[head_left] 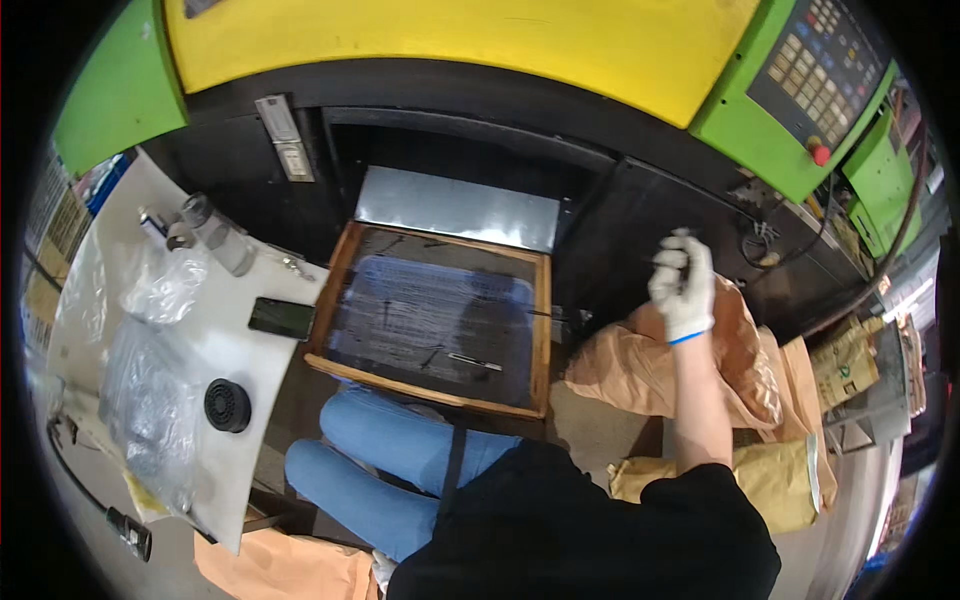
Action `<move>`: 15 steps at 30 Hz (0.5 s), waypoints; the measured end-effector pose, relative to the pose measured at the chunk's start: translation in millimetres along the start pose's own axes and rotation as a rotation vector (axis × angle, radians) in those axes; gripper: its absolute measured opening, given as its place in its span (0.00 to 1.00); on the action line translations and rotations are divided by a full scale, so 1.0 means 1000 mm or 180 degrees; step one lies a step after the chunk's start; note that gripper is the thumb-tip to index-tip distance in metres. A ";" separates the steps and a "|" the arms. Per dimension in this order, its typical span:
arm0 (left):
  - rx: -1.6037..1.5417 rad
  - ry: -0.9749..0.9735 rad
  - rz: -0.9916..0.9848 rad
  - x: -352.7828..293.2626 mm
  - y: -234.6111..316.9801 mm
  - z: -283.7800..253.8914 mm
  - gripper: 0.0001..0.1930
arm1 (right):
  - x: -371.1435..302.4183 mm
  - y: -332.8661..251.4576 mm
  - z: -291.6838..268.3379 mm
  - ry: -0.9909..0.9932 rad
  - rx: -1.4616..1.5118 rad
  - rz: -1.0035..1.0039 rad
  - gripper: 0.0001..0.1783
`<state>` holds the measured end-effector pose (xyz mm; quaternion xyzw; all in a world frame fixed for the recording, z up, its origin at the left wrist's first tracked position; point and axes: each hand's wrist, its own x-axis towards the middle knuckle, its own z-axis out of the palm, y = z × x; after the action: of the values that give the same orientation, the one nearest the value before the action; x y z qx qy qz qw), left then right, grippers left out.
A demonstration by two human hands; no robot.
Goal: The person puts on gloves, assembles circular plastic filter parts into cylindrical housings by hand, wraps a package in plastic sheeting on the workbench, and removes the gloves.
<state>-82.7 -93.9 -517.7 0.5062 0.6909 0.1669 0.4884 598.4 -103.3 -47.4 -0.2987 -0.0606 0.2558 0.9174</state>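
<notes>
Before one machine (450,38) hangs one gloved right hand (686,288).

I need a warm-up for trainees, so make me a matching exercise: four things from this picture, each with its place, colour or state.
1. Right hand
2. Phone
3. Frame
4. Round button

A. Red
B. Lying on the white table
C. Brown, wooden
D. In a white glove

Pairs: 1-D, 2-B, 3-C, 4-A

That metal sheet (455,208) gleams smooth; the frame (542,335) is wood, the plastic bag (155,400) glossy and crinkled, the glove (688,305) matt cloth, the sack (628,365) creased, papery.
</notes>
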 end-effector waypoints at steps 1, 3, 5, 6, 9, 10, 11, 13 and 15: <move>-0.0047 -0.0068 -0.0115 0.001 0.000 -0.002 0.22 | -0.007 -0.030 -0.006 0.0146 -0.0218 -0.0448 0.04; -0.0158 -0.0162 -0.0381 0.006 -0.002 -0.005 0.22 | -0.011 -0.088 -0.051 0.0712 -0.0857 -0.1240 0.05; -0.0288 -0.0224 -0.0667 0.012 -0.001 -0.006 0.22 | -0.012 -0.133 -0.115 0.1555 -0.2876 -0.2335 0.11; -0.0365 -0.0220 -0.0821 0.014 -0.001 -0.007 0.22 | -0.017 -0.150 -0.150 0.1591 -0.4594 -0.2306 0.13; -0.0654 -0.0126 -0.1303 0.023 0.001 -0.015 0.22 | -0.033 -0.188 -0.240 -0.0024 -0.8987 0.0009 0.21; -0.0766 0.0080 -0.1537 0.013 -0.007 -0.031 0.22 | -0.045 -0.134 -0.162 -0.0386 -0.8930 0.0024 0.21; -0.0863 0.0175 -0.1728 0.011 -0.010 -0.037 0.22 | -0.067 -0.083 -0.053 0.0810 -0.7595 0.2450 0.23; -0.0950 0.0287 -0.1671 0.004 0.045 -0.019 0.22 | -0.028 -0.188 -0.194 -0.0053 -0.7979 0.1271 0.26; -0.0895 0.0201 -0.1314 -0.005 0.021 -0.029 0.20 | -0.004 -0.151 -0.152 0.0900 -0.7809 -0.0532 0.21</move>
<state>-95.8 -81.9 -486.2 0.2761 0.7646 0.1739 0.5558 700.0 -287.9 -83.7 -0.9807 -0.1794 -0.0639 0.0432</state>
